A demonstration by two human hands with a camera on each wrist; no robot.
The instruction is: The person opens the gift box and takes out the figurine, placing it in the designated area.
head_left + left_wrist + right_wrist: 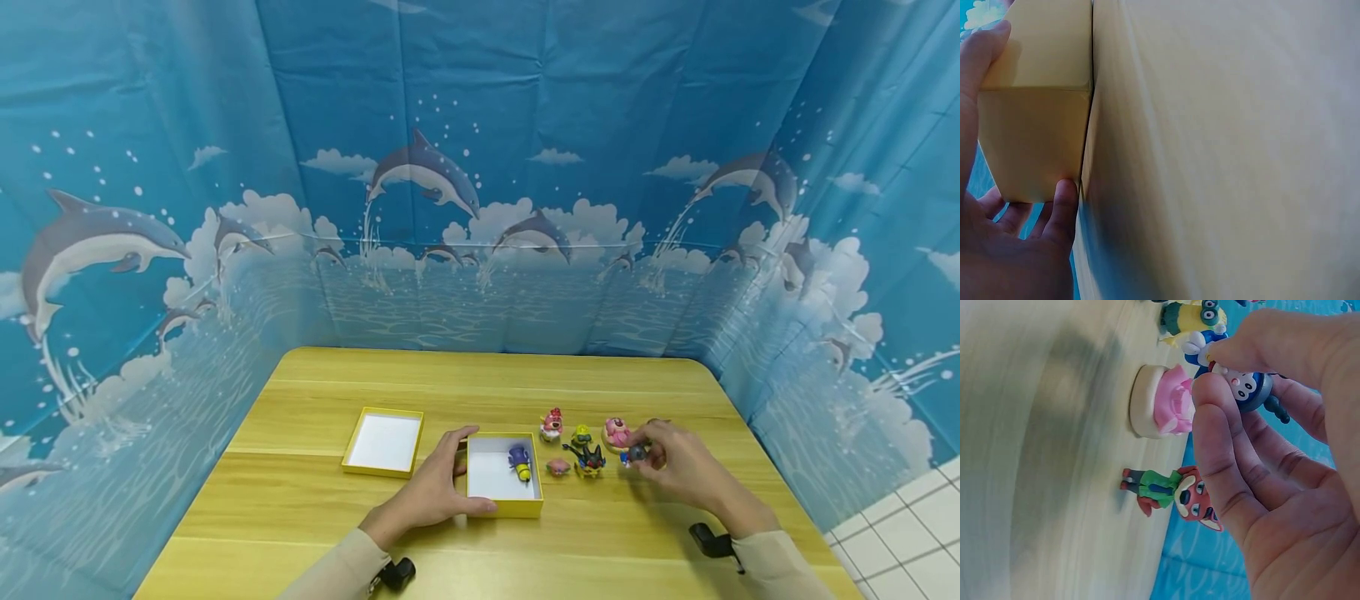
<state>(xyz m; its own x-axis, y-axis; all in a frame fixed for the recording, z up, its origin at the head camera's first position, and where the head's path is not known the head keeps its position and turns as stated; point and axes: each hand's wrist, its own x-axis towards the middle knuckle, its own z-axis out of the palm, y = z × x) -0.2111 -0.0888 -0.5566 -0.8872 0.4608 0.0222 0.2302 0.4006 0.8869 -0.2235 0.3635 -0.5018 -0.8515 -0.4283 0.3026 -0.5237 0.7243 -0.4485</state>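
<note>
My left hand grips a yellow box with a white inside, thumb at the front and fingers along its left side. A purple-and-yellow figurine lies in the box, towards its right wall. To the right, my right hand pinches a small toy figurine between thumb and fingertips; it has a dark grey-blue head, a white face and blue parts. Close by in the right wrist view are a pink-and-cream toy, a fox figurine in green and a yellow-green goggled figurine.
The white-lined yellow lid lies left of the box. Between box and right hand are a red-and-pink figurine, a black-eared figurine and a small pink toy. A dolphin-print curtain surrounds the wooden table.
</note>
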